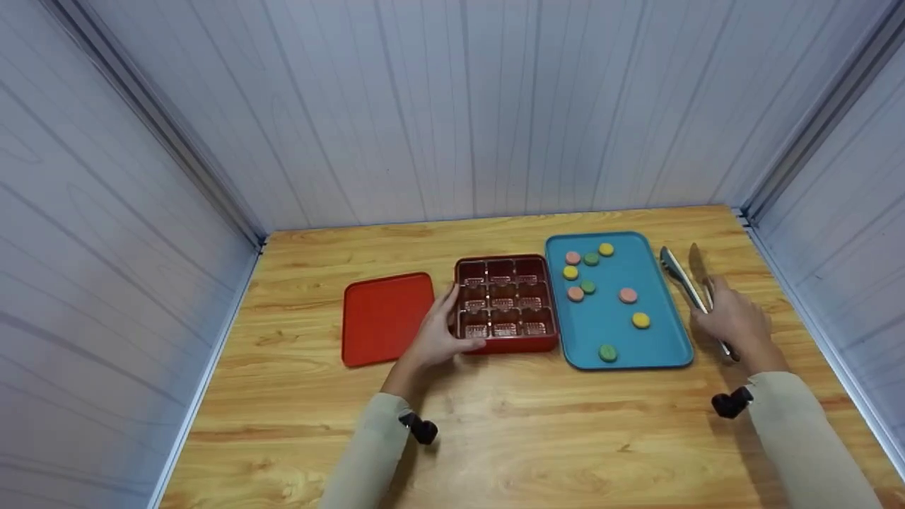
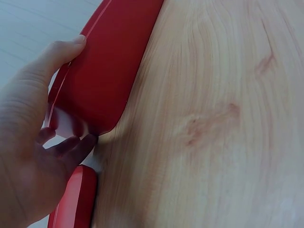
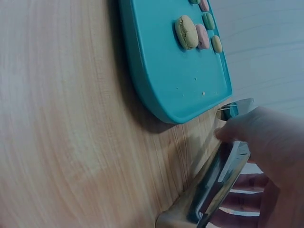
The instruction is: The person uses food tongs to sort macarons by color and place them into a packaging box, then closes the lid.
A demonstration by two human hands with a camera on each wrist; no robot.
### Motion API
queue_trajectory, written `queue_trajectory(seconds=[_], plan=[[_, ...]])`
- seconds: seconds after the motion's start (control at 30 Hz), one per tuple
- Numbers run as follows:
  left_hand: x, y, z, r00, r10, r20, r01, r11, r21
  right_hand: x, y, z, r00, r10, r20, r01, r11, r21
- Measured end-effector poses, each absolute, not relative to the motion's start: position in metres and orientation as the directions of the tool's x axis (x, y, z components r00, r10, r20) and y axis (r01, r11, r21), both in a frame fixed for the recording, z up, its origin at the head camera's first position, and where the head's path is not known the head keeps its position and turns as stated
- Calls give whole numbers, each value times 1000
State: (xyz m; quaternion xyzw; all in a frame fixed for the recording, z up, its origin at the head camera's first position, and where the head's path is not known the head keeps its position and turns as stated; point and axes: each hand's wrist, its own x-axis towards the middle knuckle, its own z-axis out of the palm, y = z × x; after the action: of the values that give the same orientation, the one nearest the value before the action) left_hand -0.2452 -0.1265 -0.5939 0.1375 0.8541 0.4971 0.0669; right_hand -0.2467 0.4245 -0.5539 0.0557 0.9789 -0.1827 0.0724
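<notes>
My left hand (image 1: 438, 339) holds the near left corner of a red box (image 1: 520, 345), thumb on its front rim and fingers along its left side. A clear insert (image 1: 502, 317) divides the box into several square compartments, with nothing in them. At the right, my right hand (image 1: 735, 322) grips metal tongs (image 1: 680, 274) around the middle of their arms. The two tong heads spread apart and point away from me. In the right wrist view, the thumb lies on one arm of the tongs (image 3: 221, 173), with the other fingers on the far side.
A blue tray (image 1: 597, 332) between box and tongs bears several macarons, such as a pink one (image 1: 628, 295), a yellow one (image 1: 640, 320) and a green one (image 1: 608, 353). Left of the box lies a flat red lid (image 1: 385, 318). Pale panels (image 1: 459, 106) wall the table's back and sides.
</notes>
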Motion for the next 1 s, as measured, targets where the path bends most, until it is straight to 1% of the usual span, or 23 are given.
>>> queue_trajectory(seconds=[0.17,0.4,0.5,0.67,0.9,1.0], plan=[[-242,-124,-589,-955,296,19,160,461,873,-246,426,-552,-977,67,-202,136,927,-350],[-241,-125,-589,-955,294,24,162,456,875,-249,429,-545,-951,23,-307,138,924,-358],[-242,-125,-590,-955,294,25,164,458,874,-250,431,-540,-947,2,-323,128,921,-369],[-242,-125,-591,-956,292,21,158,456,876,-251,431,-535,-951,1,-310,125,917,-379],[-244,-125,-592,-952,303,31,164,424,890,-250,429,-533,-968,39,-248,134,917,-376],[-245,-125,-593,-953,301,39,173,431,886,-250,429,-532,-975,54,-216,135,915,-381]])
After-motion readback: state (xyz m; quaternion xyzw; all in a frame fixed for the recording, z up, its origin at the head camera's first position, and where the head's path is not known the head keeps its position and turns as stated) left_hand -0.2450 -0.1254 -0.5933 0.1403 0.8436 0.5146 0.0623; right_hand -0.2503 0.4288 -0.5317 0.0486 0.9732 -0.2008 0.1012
